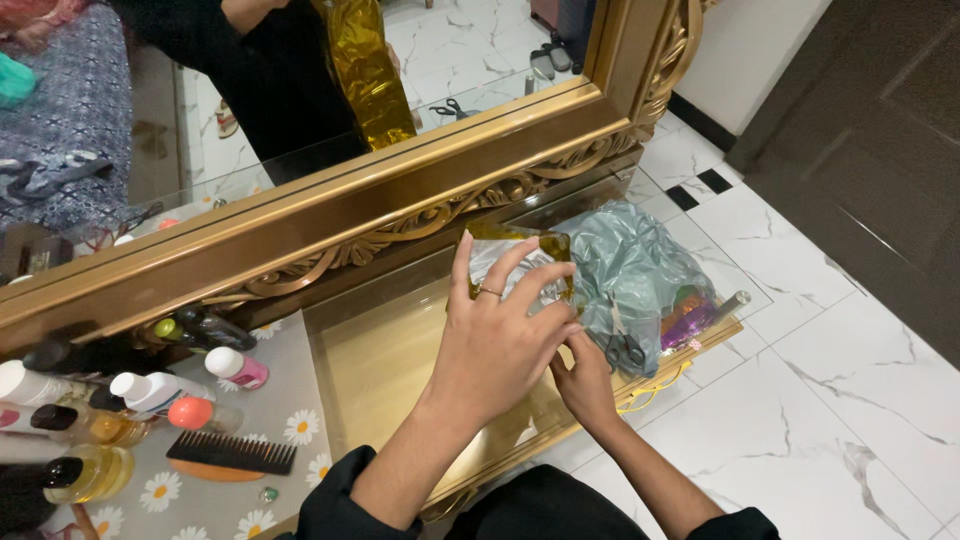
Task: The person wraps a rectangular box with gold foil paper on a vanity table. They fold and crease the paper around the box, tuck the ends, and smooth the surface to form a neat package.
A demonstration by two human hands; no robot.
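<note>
Wrapping step in hand: left hand (495, 340) spread flat, fingers released, pressing gold foil packet (515, 262) on glass counter (375, 365) near far right corner. Right hand (583, 380) pinching packet's near edge. Next: firm hold, neat fold. Scissors (625, 350), grey bag (640, 270) beside; gilt mirror (330, 215), marble floor (800, 400).

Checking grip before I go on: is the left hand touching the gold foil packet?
Touching. The head view shows the left hand lying flat on the gold foil packet, its spread fingers pressed onto the shiny top.
</note>
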